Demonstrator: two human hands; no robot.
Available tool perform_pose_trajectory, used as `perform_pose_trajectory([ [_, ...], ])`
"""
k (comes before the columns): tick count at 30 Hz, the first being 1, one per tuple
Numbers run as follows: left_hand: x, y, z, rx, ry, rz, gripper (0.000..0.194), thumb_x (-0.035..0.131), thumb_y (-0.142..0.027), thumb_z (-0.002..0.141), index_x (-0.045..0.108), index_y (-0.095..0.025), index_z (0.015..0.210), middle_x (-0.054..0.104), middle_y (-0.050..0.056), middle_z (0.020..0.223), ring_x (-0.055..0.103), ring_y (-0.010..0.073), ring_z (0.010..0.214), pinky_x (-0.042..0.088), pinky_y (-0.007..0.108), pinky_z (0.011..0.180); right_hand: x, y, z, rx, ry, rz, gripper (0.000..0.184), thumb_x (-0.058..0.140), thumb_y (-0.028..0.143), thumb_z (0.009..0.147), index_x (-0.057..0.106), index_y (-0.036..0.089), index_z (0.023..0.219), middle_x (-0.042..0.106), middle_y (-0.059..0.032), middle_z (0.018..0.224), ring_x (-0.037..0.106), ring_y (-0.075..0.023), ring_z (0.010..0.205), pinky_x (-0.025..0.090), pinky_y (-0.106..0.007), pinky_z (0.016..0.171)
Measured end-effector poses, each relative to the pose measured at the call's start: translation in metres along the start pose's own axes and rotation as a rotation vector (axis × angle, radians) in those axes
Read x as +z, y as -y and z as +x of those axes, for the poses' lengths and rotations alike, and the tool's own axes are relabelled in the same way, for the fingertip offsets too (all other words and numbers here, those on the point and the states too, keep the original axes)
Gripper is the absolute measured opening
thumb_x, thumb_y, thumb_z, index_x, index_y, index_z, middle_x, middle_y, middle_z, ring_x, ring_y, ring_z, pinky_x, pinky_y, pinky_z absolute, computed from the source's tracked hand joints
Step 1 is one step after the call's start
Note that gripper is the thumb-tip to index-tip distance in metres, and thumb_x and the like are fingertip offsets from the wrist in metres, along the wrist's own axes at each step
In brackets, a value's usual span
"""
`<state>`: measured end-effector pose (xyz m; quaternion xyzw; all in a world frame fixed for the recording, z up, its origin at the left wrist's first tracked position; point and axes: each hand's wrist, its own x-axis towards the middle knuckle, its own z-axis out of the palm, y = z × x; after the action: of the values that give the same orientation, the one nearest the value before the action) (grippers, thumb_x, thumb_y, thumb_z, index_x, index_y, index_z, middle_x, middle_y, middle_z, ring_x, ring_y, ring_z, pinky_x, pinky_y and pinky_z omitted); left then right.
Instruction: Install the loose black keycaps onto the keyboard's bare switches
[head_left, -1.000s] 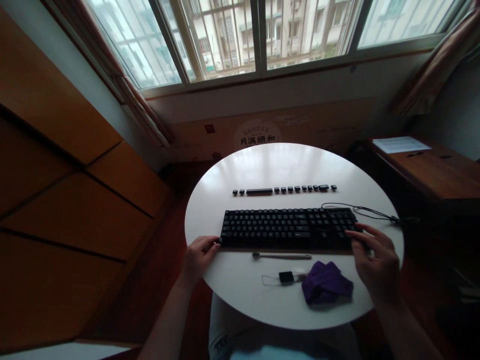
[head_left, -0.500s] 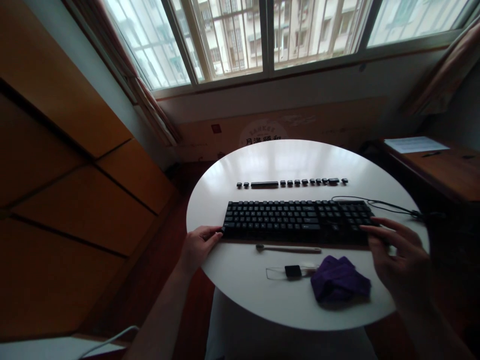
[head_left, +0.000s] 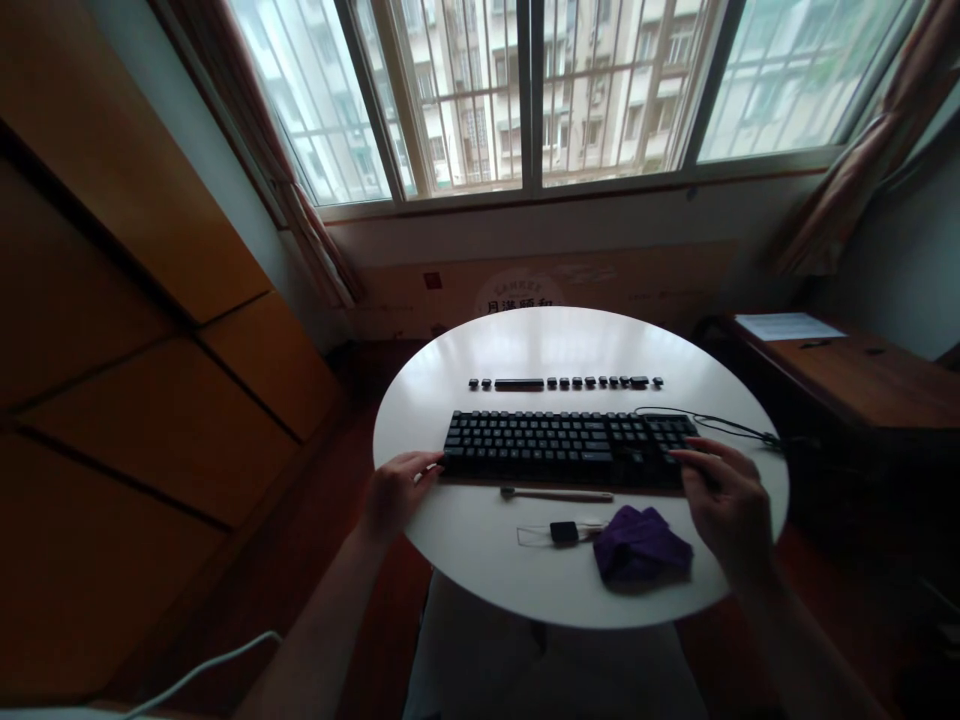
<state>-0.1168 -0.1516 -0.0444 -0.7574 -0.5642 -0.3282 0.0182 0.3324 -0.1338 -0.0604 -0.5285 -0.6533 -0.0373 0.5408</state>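
A black keyboard [head_left: 525,440] lies lengthwise on the round white table [head_left: 442,370], and its front row shows bare gaps where keycaps are off. At its left front corner, my left hand [head_left: 399,492] is closed, thumb and fingers pinching the edge. My right hand [head_left: 726,505] grips the opposite end, with fingers over the top near the number pad; its thumb is partly hidden. Behind the keyboard runs a row of loose black keycaps, including a long spacebar [head_left: 519,384]. In front of it lies a toothbrush-like brush [head_left: 559,494].
Nearer the table's front are a wire keycap puller with a black handle [head_left: 564,533] and a crumpled purple cloth [head_left: 641,547]. The keyboard's cable [head_left: 739,430] trails off right. A wooden desk [head_left: 847,375] with papers stands at right, a wooden cabinet [head_left: 150,420] at left.
The camera view has shifted, so the table sits lower at the back and looks smaller. Both hands keep their hold on the keyboard's ends; the loose things lie as before.
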Motion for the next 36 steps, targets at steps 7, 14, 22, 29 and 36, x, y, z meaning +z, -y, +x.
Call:
perform_pose_trajectory([
  [7, -0.009, -0.003, 0.004, 0.093, 0.069, 0.098, 0.024, 0.055, -0.027, 0.092, 0.073, -0.023, 0.109, 0.075, 0.006, 0.103, 0.07, 0.0225, 0.09, 0.057, 0.033, 0.079, 0.003, -0.003, 0.0, -0.01, -0.003, 0.001, 0.023, 0.054, 0.028, 0.086, 0.075, 0.019, 0.09, 0.067, -0.011, 0.109, 0.059, -0.0283, 0.106, 0.048, -0.047, 0.094],
  [14, -0.01, -0.011, 0.002, 0.045, 0.071, 0.082, 0.027, 0.053, -0.028, 0.093, 0.073, -0.025, 0.11, 0.074, 0.007, 0.105, 0.069, 0.0242, 0.095, 0.055, 0.035, 0.084, 0.002, -0.003, -0.001, -0.003, 0.033, -0.004, 0.023, 0.054, 0.027, 0.088, 0.074, 0.017, 0.092, 0.066, -0.0112, 0.111, 0.058, -0.0276, 0.108, 0.048, -0.047, 0.094],
  [22, -0.008, -0.011, -0.002, 0.037, 0.066, 0.149, 0.028, 0.051, -0.029, 0.094, 0.073, -0.025, 0.113, 0.075, 0.006, 0.104, 0.069, 0.0253, 0.093, 0.056, 0.036, 0.081, 0.002, -0.003, -0.001, -0.001, 0.066, -0.013, 0.023, 0.054, 0.029, 0.089, 0.074, 0.018, 0.092, 0.065, -0.0109, 0.111, 0.058, -0.0284, 0.107, 0.048, -0.048, 0.094],
  [29, -0.001, -0.012, -0.006, -0.009, -0.019, 0.218, 0.031, 0.049, -0.04, 0.097, 0.073, -0.026, 0.112, 0.075, 0.005, 0.099, 0.07, 0.0232, 0.085, 0.057, 0.032, 0.07, 0.003, -0.011, -0.006, 0.03, 0.112, 0.013, 0.02, 0.056, 0.029, 0.089, 0.074, 0.023, 0.095, 0.064, -0.0087, 0.117, 0.059, -0.0293, 0.11, 0.052, -0.045, 0.088],
  [36, 0.0, -0.011, -0.002, 0.02, -0.048, 0.193, 0.028, 0.052, -0.042, 0.095, 0.075, -0.028, 0.103, 0.076, 0.004, 0.095, 0.071, 0.0228, 0.082, 0.058, 0.032, 0.072, 0.003, -0.016, -0.009, 0.033, 0.123, 0.033, 0.018, 0.058, 0.031, 0.089, 0.074, 0.026, 0.094, 0.064, -0.0068, 0.117, 0.062, -0.0288, 0.106, 0.055, -0.042, 0.082],
])
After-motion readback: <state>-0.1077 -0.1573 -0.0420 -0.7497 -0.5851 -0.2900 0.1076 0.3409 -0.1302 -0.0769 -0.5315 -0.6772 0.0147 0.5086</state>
